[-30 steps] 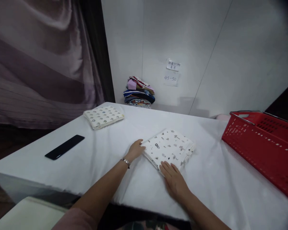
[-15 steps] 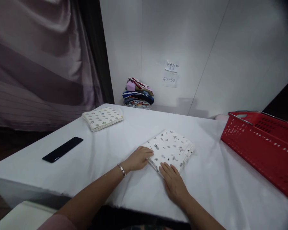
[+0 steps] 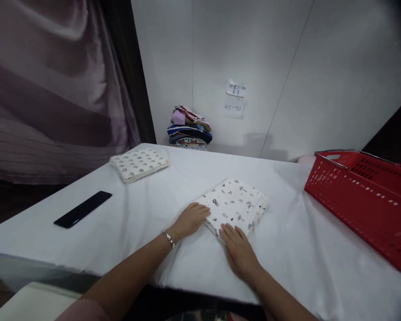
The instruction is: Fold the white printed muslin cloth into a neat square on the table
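Observation:
A folded white cloth with small grey plant and animal prints lies on the white-covered table, its corner towards me. My left hand rests at its left edge, fingers stretched over the border; the thumb is hidden. Flat on the near right edge lies my right hand, fingers extended and the palm partly off the fabric. Neither hand lifts the cloth. Farther back on the left sits another folded cloth, cream-white with rows of small grey-green motifs.
A black phone-like slab lies at the table's left. On the right stands a red plastic basket with metal handles. Behind the table rises a pile of folded fabrics against a wall bearing paper notes. A curtain hangs at left.
The view has shifted slightly, so everything sits a little further left and up. Both hands keep their places on the printed cloth, which looks unchanged.

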`<state>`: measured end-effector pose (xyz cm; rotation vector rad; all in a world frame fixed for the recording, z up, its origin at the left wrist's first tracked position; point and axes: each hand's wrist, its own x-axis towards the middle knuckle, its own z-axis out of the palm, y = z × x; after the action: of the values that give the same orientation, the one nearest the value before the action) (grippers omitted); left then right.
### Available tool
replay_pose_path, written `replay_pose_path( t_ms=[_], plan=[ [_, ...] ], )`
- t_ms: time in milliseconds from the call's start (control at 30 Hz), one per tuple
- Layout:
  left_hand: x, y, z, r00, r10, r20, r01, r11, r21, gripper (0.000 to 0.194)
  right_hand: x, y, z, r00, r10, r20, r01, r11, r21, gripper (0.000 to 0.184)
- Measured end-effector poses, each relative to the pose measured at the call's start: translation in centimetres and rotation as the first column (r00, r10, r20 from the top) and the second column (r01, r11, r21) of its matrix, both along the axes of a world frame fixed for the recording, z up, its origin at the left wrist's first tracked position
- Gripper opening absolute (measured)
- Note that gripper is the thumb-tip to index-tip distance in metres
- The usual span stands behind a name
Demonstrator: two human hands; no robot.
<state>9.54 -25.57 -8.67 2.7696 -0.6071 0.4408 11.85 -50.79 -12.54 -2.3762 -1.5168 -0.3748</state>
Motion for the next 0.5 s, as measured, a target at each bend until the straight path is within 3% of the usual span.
replay_pose_path(
  t_ms=[133,367,500],
  plan=[
    [-0.5,-0.3,0.6,0.997,-0.070,-0.020,0.070,0.997,0.014,0.041,-0.1,0.0,0.1,1.000,0.000,-0.012,0.000,1.000,0.010,0.064],
    [-0.2,0.1,-1.6,0.998,-0.051,-0.037,0.052,0.998,0.019,0.041,-0.1,0.0,0.2,1.000,-0.002,-0.011,0.002,1.000,-0.013,0.065],
    [-0.7,-0.4,-0.9,0.999,-0.044,-0.008,0.044,0.998,0.037,0.040,-0.1,0.0,0.1,1.000,0.000,0.008,0.000,1.000,-0.024,0.062]
  ],
)
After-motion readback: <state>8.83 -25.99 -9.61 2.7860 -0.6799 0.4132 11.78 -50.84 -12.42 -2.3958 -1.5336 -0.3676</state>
